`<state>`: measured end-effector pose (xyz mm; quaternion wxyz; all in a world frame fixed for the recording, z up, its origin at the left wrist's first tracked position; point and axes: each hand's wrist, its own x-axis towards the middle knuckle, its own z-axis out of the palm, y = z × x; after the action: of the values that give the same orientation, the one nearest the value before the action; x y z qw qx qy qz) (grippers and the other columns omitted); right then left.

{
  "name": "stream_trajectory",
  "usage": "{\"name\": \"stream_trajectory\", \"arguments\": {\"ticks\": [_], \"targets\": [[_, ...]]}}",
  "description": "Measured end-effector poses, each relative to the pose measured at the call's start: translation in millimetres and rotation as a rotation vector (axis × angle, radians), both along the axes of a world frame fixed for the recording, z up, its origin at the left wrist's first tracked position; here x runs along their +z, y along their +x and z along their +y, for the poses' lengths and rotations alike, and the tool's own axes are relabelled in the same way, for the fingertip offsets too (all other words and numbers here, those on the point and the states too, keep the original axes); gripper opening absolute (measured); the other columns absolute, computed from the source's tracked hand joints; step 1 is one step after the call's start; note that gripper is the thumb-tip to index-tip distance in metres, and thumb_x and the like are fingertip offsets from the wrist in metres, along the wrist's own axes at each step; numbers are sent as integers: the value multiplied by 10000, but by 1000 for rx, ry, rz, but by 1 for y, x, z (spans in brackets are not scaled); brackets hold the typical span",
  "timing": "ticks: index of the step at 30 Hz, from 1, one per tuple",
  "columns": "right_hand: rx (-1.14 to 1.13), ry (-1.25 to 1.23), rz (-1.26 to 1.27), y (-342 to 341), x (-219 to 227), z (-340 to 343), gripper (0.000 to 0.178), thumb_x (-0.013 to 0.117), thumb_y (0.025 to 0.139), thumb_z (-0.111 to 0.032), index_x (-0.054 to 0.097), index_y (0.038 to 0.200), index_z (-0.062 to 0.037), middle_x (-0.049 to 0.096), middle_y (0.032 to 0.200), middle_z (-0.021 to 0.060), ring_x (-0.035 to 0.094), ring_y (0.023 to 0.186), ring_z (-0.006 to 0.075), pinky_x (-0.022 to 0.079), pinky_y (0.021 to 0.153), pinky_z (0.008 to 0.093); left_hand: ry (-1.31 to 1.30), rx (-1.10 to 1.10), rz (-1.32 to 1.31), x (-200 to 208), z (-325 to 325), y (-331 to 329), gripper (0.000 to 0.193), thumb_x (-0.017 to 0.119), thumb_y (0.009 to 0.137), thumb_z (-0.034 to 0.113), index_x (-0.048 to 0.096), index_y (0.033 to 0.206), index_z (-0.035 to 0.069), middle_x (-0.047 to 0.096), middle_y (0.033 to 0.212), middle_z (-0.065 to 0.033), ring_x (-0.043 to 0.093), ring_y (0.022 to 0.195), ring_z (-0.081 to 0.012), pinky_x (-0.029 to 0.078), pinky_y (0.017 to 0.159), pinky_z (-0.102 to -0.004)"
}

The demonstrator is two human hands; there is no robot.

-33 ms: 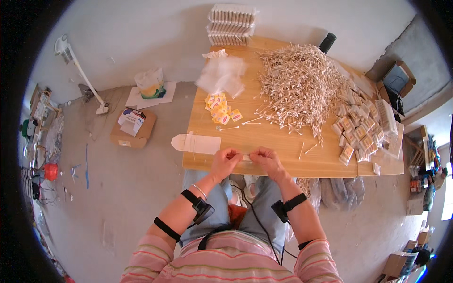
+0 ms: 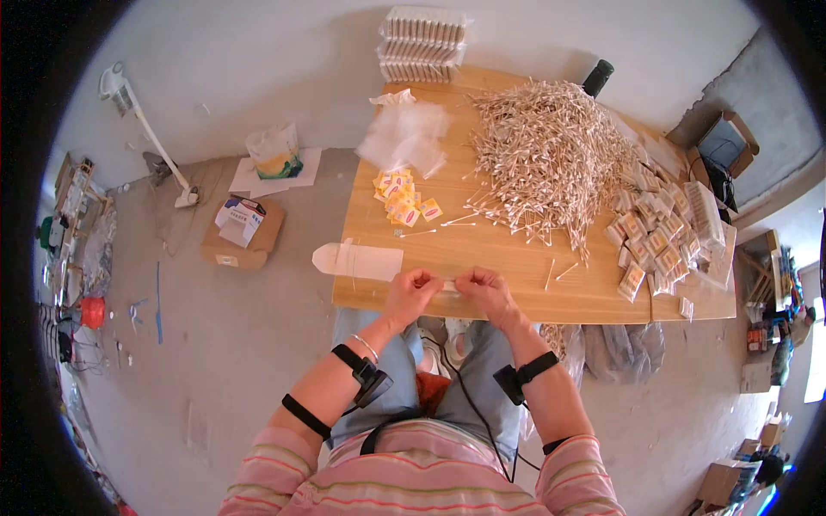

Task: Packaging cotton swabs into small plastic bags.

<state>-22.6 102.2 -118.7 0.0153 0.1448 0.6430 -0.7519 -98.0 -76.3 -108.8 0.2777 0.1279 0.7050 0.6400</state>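
At the table's near edge, my left hand (image 2: pixel 411 295) and my right hand (image 2: pixel 484 292) are close together, fingertips pinched. Between them is a small whitish piece (image 2: pixel 448 287), too small and covered to name; both hands appear to grip its ends. Just left of my left hand lies a white card strip (image 2: pixel 372 263) with a pointed end and thin bands across it. Two loose cotton swabs (image 2: pixel 550 275) rest to the right of my right hand. Beyond my hands, a large heap of cotton swabs (image 2: pixel 551 163) covers the middle of the table.
Yellow-and-white labels (image 2: pixel 400 202) and clear plastic bags (image 2: pixel 403 138) lie at the table's left. Several small swab packs (image 2: pixel 658 236) are piled at its right. Wrapped bundles (image 2: pixel 422 47) stack at the back, near a black cylinder (image 2: pixel 597 77). A cardboard box (image 2: pixel 241 245) sits on the floor.
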Motion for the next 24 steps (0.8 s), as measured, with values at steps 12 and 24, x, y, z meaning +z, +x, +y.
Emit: {"name": "stream_trajectory", "arguments": {"ticks": [12, 24], "targets": [[-89, 702, 421, 2, 1, -9, 118, 672, 792, 2, 678, 883, -73, 624, 788, 30, 600, 746, 201, 492, 673, 301, -10, 22, 568, 4, -2, 2, 71, 679, 804, 37, 660, 872, 31, 626, 797, -50, 588, 701, -153, 474, 641, -255], [-57, 1438, 767, 11, 15, -10, 302, 641, 656, -44, 677, 953, -82, 605, 985, 41, 589, 921, 234, 518, 775, 370, -213, -104, 1288, 12, -15, 5, 240, 671, 698, 25, 668, 932, 79, 623, 907, -32, 609, 848, -251, 493, 751, -365]]}}
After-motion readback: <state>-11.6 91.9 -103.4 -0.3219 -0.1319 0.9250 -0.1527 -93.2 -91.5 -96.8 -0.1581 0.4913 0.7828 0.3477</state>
